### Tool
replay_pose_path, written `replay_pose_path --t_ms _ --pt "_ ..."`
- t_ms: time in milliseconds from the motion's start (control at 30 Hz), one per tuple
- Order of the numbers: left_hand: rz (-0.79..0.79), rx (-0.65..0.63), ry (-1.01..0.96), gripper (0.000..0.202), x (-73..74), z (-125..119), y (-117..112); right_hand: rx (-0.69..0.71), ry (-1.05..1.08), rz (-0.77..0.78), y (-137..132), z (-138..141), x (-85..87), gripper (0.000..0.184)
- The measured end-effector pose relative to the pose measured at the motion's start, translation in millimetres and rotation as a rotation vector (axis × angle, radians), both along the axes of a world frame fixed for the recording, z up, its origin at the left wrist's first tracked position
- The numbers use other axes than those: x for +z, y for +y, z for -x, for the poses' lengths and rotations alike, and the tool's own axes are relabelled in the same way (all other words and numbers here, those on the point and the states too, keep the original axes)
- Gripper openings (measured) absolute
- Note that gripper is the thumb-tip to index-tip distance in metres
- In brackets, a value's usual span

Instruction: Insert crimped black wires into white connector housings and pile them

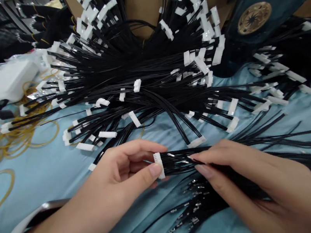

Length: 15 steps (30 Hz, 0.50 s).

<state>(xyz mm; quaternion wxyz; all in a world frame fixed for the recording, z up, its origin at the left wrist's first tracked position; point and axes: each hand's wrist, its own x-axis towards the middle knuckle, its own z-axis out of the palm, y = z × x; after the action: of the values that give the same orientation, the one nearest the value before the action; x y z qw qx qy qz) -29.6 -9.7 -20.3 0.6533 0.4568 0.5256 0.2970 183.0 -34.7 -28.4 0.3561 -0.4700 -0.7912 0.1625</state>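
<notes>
White rectangular plastic connector point(158, 159), likely light, rigid, best gripped by its sides, sits pinched in the left hand point(118, 181) above the blue cloth-covered worktop point(50, 180), inside its far edge; right hand point(261, 190) pinches flexible-looking, thin black wire point(197, 162).

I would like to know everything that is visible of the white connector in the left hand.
The connector is a narrow white block, apparently plastic, with a row of fine dark slots or marks near its far end. Its long side runs roughly up and down in the view. The left hand pinches it and hides part of it. Black wires meet its right side and run toward the right hand, which does not touch it.
</notes>
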Motion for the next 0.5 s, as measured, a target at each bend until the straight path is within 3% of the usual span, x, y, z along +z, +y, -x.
replay_pose_path --t_ms 300,500 --pt "-0.021 -0.024 0.020 0.013 1.2 1.8 -1.0 0.012 0.070 0.221 2.1 3.9 3.8 0.014" --pt "-0.015 -0.025 0.017 0.014 2.3 0.2 0.4 0.037 0.003 0.218 -0.9 5.4 0.2 0.016"
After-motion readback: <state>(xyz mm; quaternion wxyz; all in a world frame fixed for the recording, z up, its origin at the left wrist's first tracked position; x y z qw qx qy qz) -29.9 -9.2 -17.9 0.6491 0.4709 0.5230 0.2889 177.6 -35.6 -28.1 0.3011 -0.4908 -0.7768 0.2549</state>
